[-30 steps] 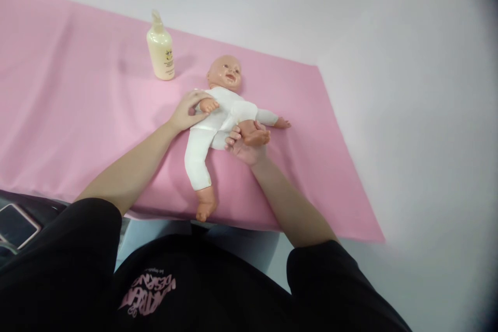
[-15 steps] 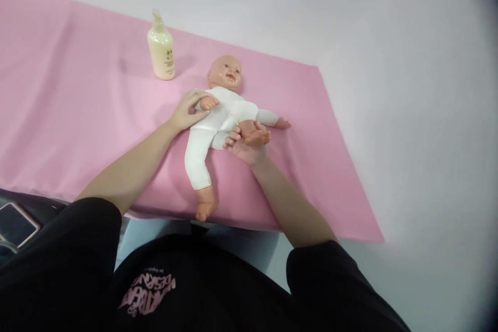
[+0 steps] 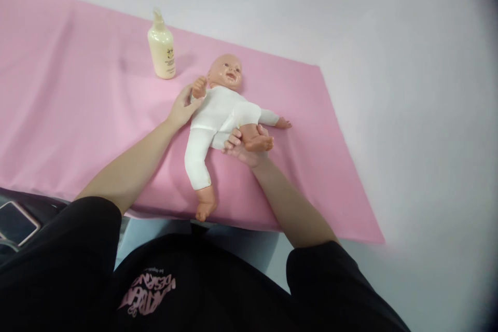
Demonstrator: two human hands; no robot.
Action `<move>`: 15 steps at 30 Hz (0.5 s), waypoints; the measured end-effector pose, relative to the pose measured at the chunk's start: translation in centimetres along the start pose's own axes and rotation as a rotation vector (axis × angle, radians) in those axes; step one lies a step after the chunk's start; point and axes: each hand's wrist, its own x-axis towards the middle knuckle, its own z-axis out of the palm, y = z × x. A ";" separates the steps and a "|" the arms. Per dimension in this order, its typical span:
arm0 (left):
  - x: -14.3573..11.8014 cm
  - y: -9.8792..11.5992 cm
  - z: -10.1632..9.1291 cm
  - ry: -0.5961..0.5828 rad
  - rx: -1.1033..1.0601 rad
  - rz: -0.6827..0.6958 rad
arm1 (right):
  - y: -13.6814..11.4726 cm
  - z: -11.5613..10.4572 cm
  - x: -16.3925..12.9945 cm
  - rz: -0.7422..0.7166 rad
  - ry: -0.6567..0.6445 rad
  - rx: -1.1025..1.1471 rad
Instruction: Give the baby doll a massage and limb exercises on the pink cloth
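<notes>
Holding the doll [image 3: 220,114] at two points. My left hand [image 3: 179,110] is cupped loosely around its raised arm near the shoulder, fingers curled under the sleeve, the doll's fist up beside its head. My right hand [image 3: 241,146] is curled under the bent leg, fingertips [image 3: 232,140] showing at the thigh, bare foot resting over my palm. Neither hand is spread flat; both grips look light, and how hard they press I can't tell.

To do this well, I reckon: move limbs from near the joints, not by fist or foot. Keep the torso flat on the cloth so it doesn't roll. Don't drag the suit fabric.

Doll: lies on its back, mid-cloth, head toward 12 o'clock, straight leg pointing to 6 with its foot near the front edge. White one-piece suit; bare plastic head, hands, feet. Far arm stretched out toward 3.

Pink cloth [image 3: 78,114] covers the surface, lightly creased. Cream pump bottle [image 3: 161,52] stands upright at about 10 o'clock from the doll's head, apart from it.
</notes>
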 end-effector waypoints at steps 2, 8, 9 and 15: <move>0.2 -0.1 0.0 0.026 -0.036 -0.011 | 0.2 -0.3 0.0 0.038 -0.134 0.010; 0.6 -0.5 0.0 0.051 -0.074 -0.050 | 0.6 -1.6 0.1 0.144 -0.432 -0.034; 0.6 -0.8 -0.1 0.062 -0.077 -0.059 | 0.7 -1.9 0.2 0.156 -0.439 -0.057; 1.0 -4.1 -1.1 0.226 -0.130 -0.220 | 1.9 -2.9 -0.3 0.191 -0.532 -0.153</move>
